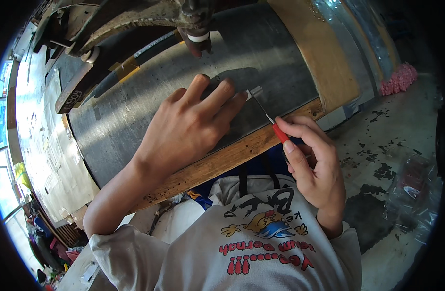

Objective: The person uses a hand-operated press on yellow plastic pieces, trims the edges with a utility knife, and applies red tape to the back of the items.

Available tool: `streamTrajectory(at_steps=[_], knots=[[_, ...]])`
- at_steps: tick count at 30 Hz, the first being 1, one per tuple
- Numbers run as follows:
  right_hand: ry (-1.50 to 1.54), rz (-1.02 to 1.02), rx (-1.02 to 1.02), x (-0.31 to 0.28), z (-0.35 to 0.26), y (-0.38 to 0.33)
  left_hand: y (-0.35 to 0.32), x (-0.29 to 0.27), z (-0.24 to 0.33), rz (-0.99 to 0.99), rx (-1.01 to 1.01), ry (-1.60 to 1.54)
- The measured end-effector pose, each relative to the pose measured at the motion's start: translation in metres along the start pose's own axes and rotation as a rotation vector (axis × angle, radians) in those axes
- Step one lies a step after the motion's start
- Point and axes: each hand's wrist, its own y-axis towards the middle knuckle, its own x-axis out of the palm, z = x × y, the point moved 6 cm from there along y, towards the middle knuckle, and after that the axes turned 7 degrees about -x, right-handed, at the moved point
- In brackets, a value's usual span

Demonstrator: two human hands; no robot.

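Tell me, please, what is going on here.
A person's right hand holds a slim red-handled tool, its thin tip at a small pale piece on the dark work surface. The left hand is over that surface, fingertips close beside the piece. A metal machine arm overhangs the surface's far side.

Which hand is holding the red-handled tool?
The right hand: it grips the red-handled tool, whereas the left hand is over the dark work surface.
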Motion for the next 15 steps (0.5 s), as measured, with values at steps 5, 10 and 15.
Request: streamTrajectory(at_steps=[5,10,15], knots=[[-0.037,0.002,-0.028,-0.001,-0.004,-0.007,-0.001,0.0,0.0,0.025,0.024,0.024],[0.144,0.069,0.118,-0.01,0.0,-0.019,-0.001,-0.004,-0.001,0.053,0.066,-0.003],[0.058,0.272,-0.086,-0.054,0.001,-0.006,0.01,-0.018,-0.011,-0.003,-0.029,-0.282]])
